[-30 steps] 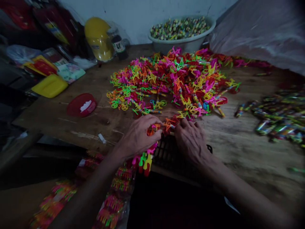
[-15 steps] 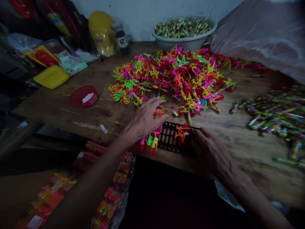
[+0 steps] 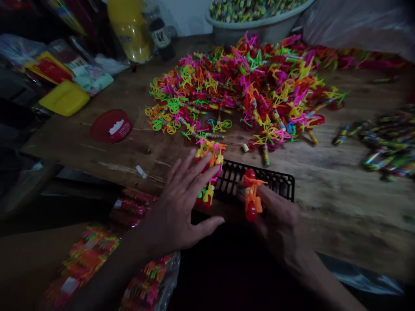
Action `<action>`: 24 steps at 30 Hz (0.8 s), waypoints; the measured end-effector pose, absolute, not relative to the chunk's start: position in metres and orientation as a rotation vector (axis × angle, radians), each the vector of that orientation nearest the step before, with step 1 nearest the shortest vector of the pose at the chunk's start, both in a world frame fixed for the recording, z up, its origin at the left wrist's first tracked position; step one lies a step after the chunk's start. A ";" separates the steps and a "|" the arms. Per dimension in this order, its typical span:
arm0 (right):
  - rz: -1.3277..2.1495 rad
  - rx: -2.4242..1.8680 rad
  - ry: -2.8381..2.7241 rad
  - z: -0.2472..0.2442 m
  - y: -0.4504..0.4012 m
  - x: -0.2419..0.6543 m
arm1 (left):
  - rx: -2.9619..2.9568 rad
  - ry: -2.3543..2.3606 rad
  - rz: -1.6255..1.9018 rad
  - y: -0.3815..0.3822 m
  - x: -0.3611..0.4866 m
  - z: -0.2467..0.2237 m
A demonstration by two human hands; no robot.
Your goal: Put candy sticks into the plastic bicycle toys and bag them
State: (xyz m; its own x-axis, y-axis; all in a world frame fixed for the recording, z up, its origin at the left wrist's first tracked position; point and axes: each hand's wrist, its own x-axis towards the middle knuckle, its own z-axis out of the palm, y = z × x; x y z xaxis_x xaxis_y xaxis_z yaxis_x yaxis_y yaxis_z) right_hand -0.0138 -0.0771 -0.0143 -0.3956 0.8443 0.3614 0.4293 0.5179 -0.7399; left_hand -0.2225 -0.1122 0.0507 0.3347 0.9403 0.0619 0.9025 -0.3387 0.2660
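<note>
A black slotted tray (image 3: 275, 183) lies at the near edge of the wooden table (image 3: 340, 207). My left hand (image 3: 181, 207) rests flat with fingers spread on a row of neon plastic toys (image 3: 209, 166) standing in the tray's left end. My right hand (image 3: 279, 220) holds an orange and red toy (image 3: 251, 196) over the tray's middle. Beyond the tray spreads a big heap of neon toys (image 3: 246, 90).
A grey basin (image 3: 259, 26) of wrapped pieces stands at the back. Loose wrapped sticks (image 3: 385, 142) lie at right. A red lid (image 3: 111, 126), a yellow tray (image 3: 65, 98) and a yellow helmet (image 3: 129, 28) sit at left. Bagged toy bundles (image 3: 142, 276) lie below the table edge.
My left hand drew back from the heap and flattened on the toys in the tray. My right hand turned the orange toy upright over the tray. The camera tilted down.
</note>
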 end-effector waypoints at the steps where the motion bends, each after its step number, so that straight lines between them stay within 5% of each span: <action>1: 0.744 -1.036 -1.990 -0.018 -0.079 -0.021 | 2.400 1.685 0.317 -0.113 -0.223 0.046; 24: 0.505 -1.063 -2.184 -0.046 -0.092 -0.058 | 2.526 1.588 0.396 -0.113 -0.229 0.030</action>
